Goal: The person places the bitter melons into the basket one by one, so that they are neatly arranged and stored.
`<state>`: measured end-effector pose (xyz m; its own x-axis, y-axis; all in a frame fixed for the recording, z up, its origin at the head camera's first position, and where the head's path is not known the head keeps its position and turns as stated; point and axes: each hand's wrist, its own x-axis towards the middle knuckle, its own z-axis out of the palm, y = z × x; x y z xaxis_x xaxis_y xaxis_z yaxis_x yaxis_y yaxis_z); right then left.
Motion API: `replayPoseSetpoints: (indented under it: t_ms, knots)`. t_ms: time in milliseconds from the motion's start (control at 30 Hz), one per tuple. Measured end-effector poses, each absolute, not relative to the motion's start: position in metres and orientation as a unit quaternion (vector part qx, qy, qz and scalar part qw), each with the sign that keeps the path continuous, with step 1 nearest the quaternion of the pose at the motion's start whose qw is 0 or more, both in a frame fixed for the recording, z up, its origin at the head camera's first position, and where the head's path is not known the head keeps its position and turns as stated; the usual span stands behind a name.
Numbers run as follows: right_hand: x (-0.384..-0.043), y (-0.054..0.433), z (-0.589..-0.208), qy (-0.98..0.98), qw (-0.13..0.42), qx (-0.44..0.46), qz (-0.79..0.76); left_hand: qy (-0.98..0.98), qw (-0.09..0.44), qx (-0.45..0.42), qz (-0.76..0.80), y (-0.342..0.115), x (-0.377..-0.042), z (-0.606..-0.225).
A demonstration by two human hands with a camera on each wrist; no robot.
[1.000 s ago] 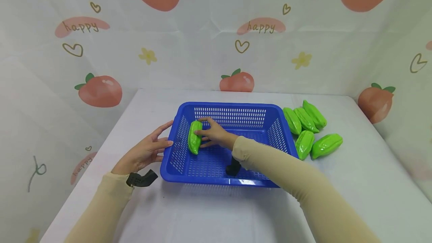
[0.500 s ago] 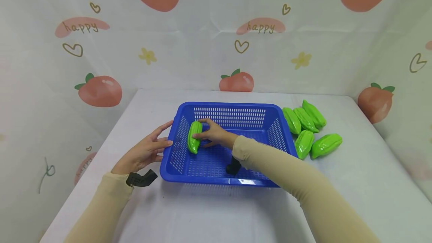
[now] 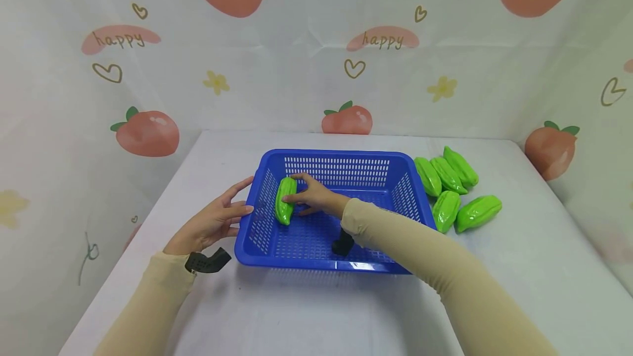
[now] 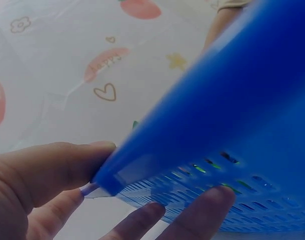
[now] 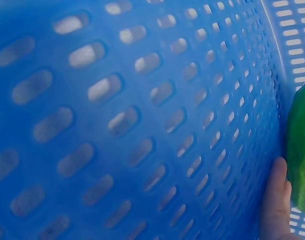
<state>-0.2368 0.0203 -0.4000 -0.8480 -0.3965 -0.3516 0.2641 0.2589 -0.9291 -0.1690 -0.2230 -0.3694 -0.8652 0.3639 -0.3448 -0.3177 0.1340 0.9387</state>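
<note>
A bright green ridged fruit [image 3: 285, 202] with tapered ends lies lengthwise inside the blue basket [image 3: 316, 262], near its left wall. My right hand [image 3: 316, 195] reaches across the basket and holds this fruit, thumb over its side and a finger curled at its far end. In the right wrist view, part of the fruit [image 5: 301, 145] shows at the right edge, beside a finger. My left hand [image 3: 212, 221] touches the basket's left rim from outside; the left wrist view has its thumb [image 4: 67, 162] at the rim and other fingers along the perforated outer wall.
Several more green ridged fruits [image 3: 478, 213] lie on the white table [image 3: 321, 317] right of the basket, some close against its right wall. A patterned cloth [image 3: 296, 81] hangs behind the table. Each wrist carries a black camera mount [image 3: 207, 261].
My right thumb has slid slightly left over the fruit, and its lower fingers have drawn in a little. The fruit has barely shifted; my left hand and the basket stay put.
</note>
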Motion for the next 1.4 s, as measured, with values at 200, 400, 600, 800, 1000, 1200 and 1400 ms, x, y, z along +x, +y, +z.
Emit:
replayPoseSetpoints:
  t_ms: [200,400,600,800,1000,1200,1400]
  knots:
    - [-0.2376,0.0212,-0.3998,0.745,0.274,-0.046,-0.607,0.710,0.257,0.018,0.655,-0.2230,-0.1693,-0.3688]
    - [-0.2381,0.0215,-0.3983,0.743,0.278,-0.047,-0.607,0.713,0.256,0.015,0.653,-0.2226,-0.1691,-0.3682]
    - [-0.2382,0.0215,-0.3992,0.746,0.274,-0.052,-0.605,0.712,0.255,0.014,0.654,-0.2224,-0.1691,-0.3680]
    - [-0.2408,0.0214,-0.4034,0.745,0.272,-0.059,-0.606,0.710,0.256,0.013,0.656,-0.2226,-0.1691,-0.3679]
    - [-0.2384,0.0203,-0.3998,0.741,0.276,-0.048,-0.610,0.708,0.258,0.014,0.658,-0.2228,-0.1692,-0.3684]
    - [-0.2383,0.0207,-0.3996,0.741,0.277,-0.047,-0.610,0.705,0.260,0.016,0.660,-0.2231,-0.1690,-0.3682]
    - [-0.2381,0.0218,-0.3978,0.741,0.278,-0.048,-0.609,0.704,0.263,0.012,0.660,-0.2239,-0.1683,-0.3672]
